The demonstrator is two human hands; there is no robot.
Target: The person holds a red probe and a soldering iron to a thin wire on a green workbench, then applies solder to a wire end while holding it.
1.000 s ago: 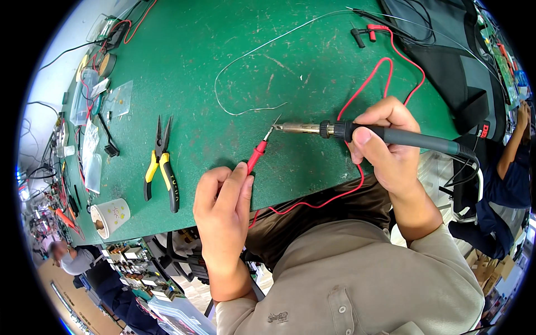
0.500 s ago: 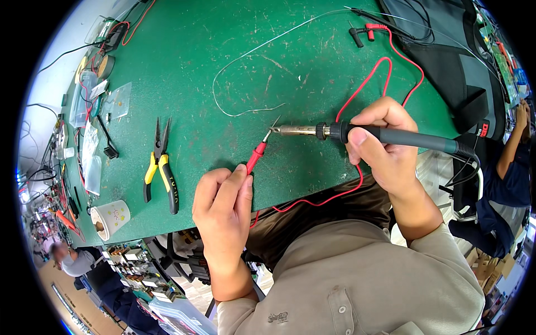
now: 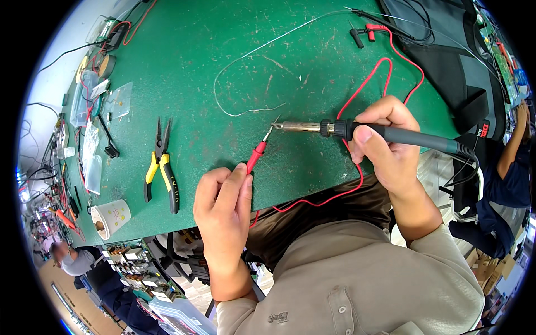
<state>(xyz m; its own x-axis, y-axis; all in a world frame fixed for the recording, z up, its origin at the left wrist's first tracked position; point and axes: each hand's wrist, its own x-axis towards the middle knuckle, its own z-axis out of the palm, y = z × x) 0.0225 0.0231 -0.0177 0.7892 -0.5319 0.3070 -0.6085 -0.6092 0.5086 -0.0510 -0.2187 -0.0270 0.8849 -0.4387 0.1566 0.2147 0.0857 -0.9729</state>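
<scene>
Tip of red plastic-handled probe [image 3: 257, 156] apparently touched by grey-handled soldering iron [image 3: 339, 129]

The probe's handle is pinched by the left hand [image 3: 223, 194]; its thin silver tip is slanted up-right over the green tabletop [image 3: 178, 67]. The iron, its metal barrel pointed left, is gripped by the right hand [image 3: 389, 152]. Since half a second ago, the iron has been shifted slightly toward the probe's far end.

Scuffed green table [image 3: 184, 84] runs right up to twelve o'clock, white wall [image 3: 49, 64] at ten, kinda bluish light [image 3: 23, 193] at nine. Pale floor [image 3: 440, 166] peeks out around three, some cardboard boxes [image 3: 486, 272] at four.
</scene>
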